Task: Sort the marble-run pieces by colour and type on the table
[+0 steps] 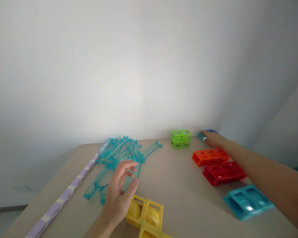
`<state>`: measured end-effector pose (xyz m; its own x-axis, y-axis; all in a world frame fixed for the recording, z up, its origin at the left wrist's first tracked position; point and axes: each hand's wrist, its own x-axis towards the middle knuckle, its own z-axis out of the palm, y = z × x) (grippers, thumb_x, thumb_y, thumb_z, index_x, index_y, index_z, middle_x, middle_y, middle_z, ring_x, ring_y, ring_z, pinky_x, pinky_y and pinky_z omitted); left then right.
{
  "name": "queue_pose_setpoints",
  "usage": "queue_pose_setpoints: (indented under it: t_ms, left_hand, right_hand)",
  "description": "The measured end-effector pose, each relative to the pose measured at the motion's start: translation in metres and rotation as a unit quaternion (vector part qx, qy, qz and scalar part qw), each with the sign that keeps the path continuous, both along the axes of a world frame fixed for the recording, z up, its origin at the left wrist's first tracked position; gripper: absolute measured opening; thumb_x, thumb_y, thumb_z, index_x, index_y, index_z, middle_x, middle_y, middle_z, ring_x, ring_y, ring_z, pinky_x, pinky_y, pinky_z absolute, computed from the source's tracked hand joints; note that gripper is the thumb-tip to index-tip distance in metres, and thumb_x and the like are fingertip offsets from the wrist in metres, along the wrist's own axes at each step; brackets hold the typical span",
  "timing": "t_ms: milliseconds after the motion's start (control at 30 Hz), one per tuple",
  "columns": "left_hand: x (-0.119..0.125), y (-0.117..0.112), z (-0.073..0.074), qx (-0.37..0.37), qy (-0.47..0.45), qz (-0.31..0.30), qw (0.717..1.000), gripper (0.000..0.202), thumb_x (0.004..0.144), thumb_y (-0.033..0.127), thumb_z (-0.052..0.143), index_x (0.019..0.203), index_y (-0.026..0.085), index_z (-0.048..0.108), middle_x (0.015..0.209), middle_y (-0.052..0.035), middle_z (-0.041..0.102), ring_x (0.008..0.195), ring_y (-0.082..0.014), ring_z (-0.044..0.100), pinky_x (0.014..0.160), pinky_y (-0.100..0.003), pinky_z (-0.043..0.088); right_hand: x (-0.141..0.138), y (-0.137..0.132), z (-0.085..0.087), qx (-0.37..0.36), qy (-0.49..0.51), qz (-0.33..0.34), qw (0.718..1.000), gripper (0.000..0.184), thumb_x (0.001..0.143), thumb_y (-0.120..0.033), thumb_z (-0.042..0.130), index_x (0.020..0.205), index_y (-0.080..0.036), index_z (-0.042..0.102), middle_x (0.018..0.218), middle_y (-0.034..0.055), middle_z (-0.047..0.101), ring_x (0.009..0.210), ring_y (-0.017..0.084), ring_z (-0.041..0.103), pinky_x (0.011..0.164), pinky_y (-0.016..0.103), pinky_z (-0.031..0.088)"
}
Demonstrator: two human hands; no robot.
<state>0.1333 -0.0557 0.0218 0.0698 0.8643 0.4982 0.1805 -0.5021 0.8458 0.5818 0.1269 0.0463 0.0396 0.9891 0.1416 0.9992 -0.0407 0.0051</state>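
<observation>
My left hand (120,186) hovers with curled, parted fingers and holds nothing. It is just to the left of the yellow cube-frame blocks (152,216), which are joined and cut off by the bottom edge. At the back right, my right hand (212,137) reaches far out, its fingers around a small teal block (201,136). Right behind those fingers is a blue block (212,131), partly hidden by the hand. A lime green block (180,139) of joined open cubes stands to the left of this hand.
Clear teal plastic track pieces (121,150) lie heaped at the back left. A purple and white strip (64,195) runs along the table's left side. Under my right arm lie an orange block (210,156), a red block (223,173) and a turquoise block (247,201). A white wall (144,66) rises behind.
</observation>
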Motion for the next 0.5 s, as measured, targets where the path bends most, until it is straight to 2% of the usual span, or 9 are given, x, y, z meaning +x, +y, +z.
queue_pose_setpoints:
  t_ms: [67, 133, 200, 300, 333, 400, 433, 500]
  left_hand:
    - [0.001, -0.001, 0.001, 0.002, 0.002, -0.004, 1.000, 0.026, 0.090, 0.029, 0.055, 0.115, 0.022, 0.055, 0.112, -0.0074, 0.056, 0.099, -0.0204, 0.055, 0.083, -0.032, 0.044]
    - [0.001, -0.001, 0.001, 0.006, 0.006, -0.007, 1.000, 0.025, 0.090, 0.028, 0.055, 0.115, 0.023, 0.055, 0.111, -0.0069, 0.056, 0.099, -0.0201, 0.054, 0.083, -0.031, 0.044]
    - [0.000, 0.001, 0.001, 0.010, 0.008, -0.003, 1.000, 0.023, 0.090, 0.027, 0.055, 0.113, 0.023, 0.056, 0.111, -0.0070, 0.056, 0.099, -0.0200, 0.055, 0.083, -0.031, 0.044]
    - [-0.002, 0.005, 0.000, 0.009, 0.008, 0.022, 1.000, 0.019, 0.089, 0.026, 0.055, 0.107, 0.022, 0.059, 0.108, -0.0071, 0.057, 0.098, -0.0198, 0.056, 0.081, -0.030, 0.045]
    - [-0.002, 0.007, 0.000, 0.008, 0.005, 0.031, 0.999, 0.018, 0.088, 0.025, 0.056, 0.105, 0.021, 0.060, 0.107, -0.0070, 0.058, 0.096, -0.0196, 0.056, 0.080, -0.030, 0.045]
    - [-0.002, 0.009, 0.000, 0.006, 0.000, 0.044, 0.999, 0.013, 0.088, 0.023, 0.056, 0.099, 0.020, 0.062, 0.104, -0.0067, 0.059, 0.093, -0.0190, 0.058, 0.079, -0.029, 0.045]
    - [-0.002, 0.010, 0.000, 0.006, -0.002, 0.046, 0.999, 0.011, 0.087, 0.022, 0.056, 0.096, 0.020, 0.063, 0.103, -0.0066, 0.059, 0.092, -0.0188, 0.058, 0.078, -0.029, 0.046]
    - [-0.001, 0.010, 0.001, 0.009, 0.004, 0.038, 0.999, 0.009, 0.086, 0.021, 0.056, 0.090, 0.019, 0.064, 0.098, -0.0061, 0.061, 0.087, -0.0182, 0.059, 0.074, -0.028, 0.047]
  right_hand:
    - [-0.001, -0.003, 0.001, -0.011, 0.002, -0.003, 1.000, 0.046, 0.079, -0.002, 0.055, 0.124, -0.007, 0.061, 0.117, 0.0217, 0.067, 0.105, 0.031, 0.065, 0.091, 0.039, 0.045]
    - [-0.005, -0.006, 0.009, -0.008, 0.007, -0.006, 1.000, 0.046, 0.075, 0.001, 0.053, 0.119, -0.009, 0.064, 0.122, 0.0210, 0.065, 0.110, 0.032, 0.062, 0.093, 0.040, 0.045]
    - [-0.013, -0.011, 0.024, 0.011, 0.012, -0.017, 1.000, 0.039, 0.075, -0.001, 0.053, 0.109, -0.011, 0.069, 0.120, 0.0207, 0.065, 0.111, 0.034, 0.061, 0.094, 0.043, 0.044]
    - [-0.036, -0.032, 0.056, 0.075, 0.025, -0.043, 0.996, 0.031, 0.079, -0.007, 0.050, 0.102, -0.008, 0.070, 0.113, 0.0264, 0.065, 0.106, 0.039, 0.061, 0.091, 0.049, 0.044]
    - [-0.049, -0.045, 0.065, 0.102, 0.032, -0.043, 0.993, 0.031, 0.081, -0.009, 0.049, 0.104, -0.007, 0.069, 0.114, 0.0270, 0.064, 0.106, 0.038, 0.061, 0.092, 0.048, 0.043]
    - [-0.082, -0.081, 0.077, 0.147, 0.050, -0.008, 0.988, 0.033, 0.086, -0.015, 0.046, 0.112, -0.010, 0.066, 0.118, 0.0217, 0.064, 0.107, 0.032, 0.061, 0.095, 0.042, 0.042]
    - [-0.103, -0.104, 0.078, 0.157, 0.063, 0.020, 0.985, 0.033, 0.087, -0.018, 0.046, 0.113, -0.013, 0.065, 0.114, 0.0165, 0.067, 0.103, 0.028, 0.063, 0.095, 0.037, 0.043]
    - [-0.149, -0.152, 0.069, 0.143, 0.101, 0.101, 0.979, 0.025, 0.088, -0.025, 0.049, 0.104, -0.022, 0.068, 0.098, 0.0060, 0.072, 0.087, 0.019, 0.066, 0.083, 0.027, 0.047]
